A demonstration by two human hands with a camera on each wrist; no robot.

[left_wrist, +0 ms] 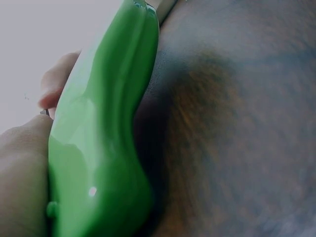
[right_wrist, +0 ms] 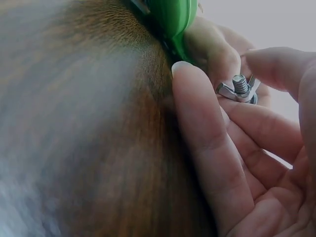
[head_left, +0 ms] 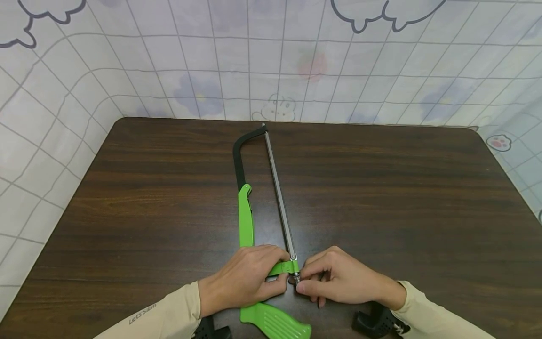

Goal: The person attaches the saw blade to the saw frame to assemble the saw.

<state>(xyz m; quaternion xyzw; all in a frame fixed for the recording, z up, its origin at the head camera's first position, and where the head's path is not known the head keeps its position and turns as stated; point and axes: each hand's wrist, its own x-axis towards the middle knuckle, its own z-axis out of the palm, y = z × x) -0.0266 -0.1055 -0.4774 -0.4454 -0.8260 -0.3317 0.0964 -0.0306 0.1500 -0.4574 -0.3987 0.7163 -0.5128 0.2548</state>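
A hacksaw [head_left: 245, 216] lies on the table with its green handle [head_left: 277, 321] toward me and its black front arm [head_left: 238, 162] at the far end. Its grey blade [head_left: 277, 188] runs along the right side. My left hand [head_left: 243, 280] lies over the green frame and grips it near the blade's close end. At that end, my right hand [head_left: 343, 278] pinches a small metal wing nut [right_wrist: 227, 92] between thumb and forefinger. The threaded bolt [right_wrist: 240, 84] sticks out through the nut in the right wrist view. In the left wrist view the green handle [left_wrist: 103, 133] covers most of my left fingers.
The dark wooden table [head_left: 402, 197] extends around the saw on both sides. A pale tiled-pattern sheet [head_left: 279, 56] with cartoon prints rises behind it. Black wrist devices [head_left: 372, 321] sit below my cream sleeves [head_left: 436, 315].
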